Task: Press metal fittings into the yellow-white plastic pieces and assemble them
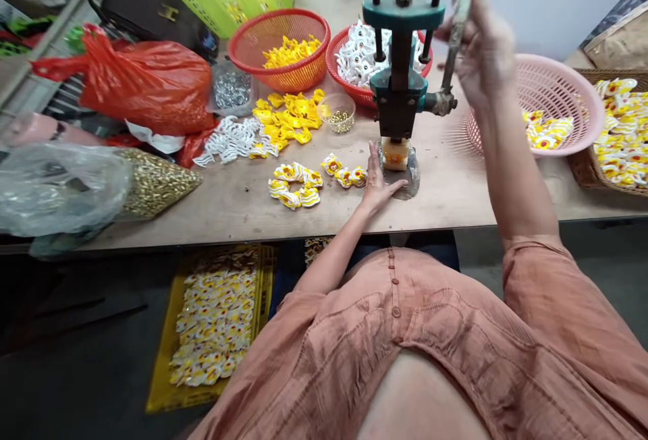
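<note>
My right hand (pixel 484 55), slightly blurred, is wrapped round the lever (pixel 460 18) of a green and black hand press (pixel 402 89). Below the press head is a small pale block (pixel 395 154) with a yellow and red piece in it. It stands on a dark base plate (pixel 408 187). My left hand (pixel 375 187) lies beside the block with thumb and fingers stretched apart, the thumb reaching over the plate. Just left of it is a short row of yellow and white pieces (pixel 351 177). A ring of similar pieces (pixel 295 185) lies further left.
Behind stand a red basket (pixel 240 55) of yellow parts and another (pixel 334 69) of white parts. A small cup (pixel 338 115) holds brass bits. Loose white (pixel 235 138) and yellow parts (pixel 288 116) lie left. A pink basket (pixel 587 99) is right; a yellow crate (pixel 165 359) sits below.
</note>
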A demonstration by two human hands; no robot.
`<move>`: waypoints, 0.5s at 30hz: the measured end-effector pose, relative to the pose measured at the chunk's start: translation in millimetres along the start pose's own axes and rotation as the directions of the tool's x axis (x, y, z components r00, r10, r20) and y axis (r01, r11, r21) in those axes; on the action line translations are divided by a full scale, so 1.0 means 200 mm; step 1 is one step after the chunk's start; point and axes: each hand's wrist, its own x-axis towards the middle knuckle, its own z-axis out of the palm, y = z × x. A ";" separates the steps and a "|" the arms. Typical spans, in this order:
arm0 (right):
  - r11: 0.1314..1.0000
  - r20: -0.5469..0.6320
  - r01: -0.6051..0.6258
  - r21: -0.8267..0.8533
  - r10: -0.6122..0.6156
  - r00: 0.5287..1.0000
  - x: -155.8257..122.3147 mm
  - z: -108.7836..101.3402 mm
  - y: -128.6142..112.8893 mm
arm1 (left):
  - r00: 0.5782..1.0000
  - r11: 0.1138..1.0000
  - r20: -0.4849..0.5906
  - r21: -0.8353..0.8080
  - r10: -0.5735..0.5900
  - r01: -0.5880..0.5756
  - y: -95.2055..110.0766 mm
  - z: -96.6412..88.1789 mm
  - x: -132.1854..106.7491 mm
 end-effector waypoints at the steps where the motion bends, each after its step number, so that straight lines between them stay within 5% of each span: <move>1: 0.993 -0.022 0.100 0.054 -0.099 0.995 -0.07 0.00 -0.08 | 1.000 1.000 -0.005 -0.009 0.006 -0.006 0.00 0.00 0.00; 4: 0.942 -0.001 0.318 -0.103 -0.320 0.947 -0.45 0.03 -0.10 | 0.999 0.999 -0.024 -0.033 0.022 -0.023 -0.01 0.02 0.00; 7: 0.876 0.197 0.334 -0.348 -0.280 0.940 -0.83 0.08 0.13 | 0.999 0.999 -0.028 -0.038 0.031 -0.032 0.00 0.02 -0.01; 9: 0.856 0.281 0.323 -0.403 -0.220 0.934 -0.96 0.09 0.28 | 0.999 0.999 -0.018 -0.028 0.040 -0.040 0.01 0.01 -0.02; 12: 0.886 0.338 0.272 -0.376 -0.142 0.930 -0.96 0.08 0.29 | 0.999 1.000 -0.023 -0.012 0.028 -0.029 0.01 0.00 -0.03; 15: 0.963 0.269 0.039 -0.266 0.036 0.963 -0.77 0.04 0.05 | 0.999 1.000 -0.038 -0.008 -0.005 0.005 0.00 -0.01 -0.01</move>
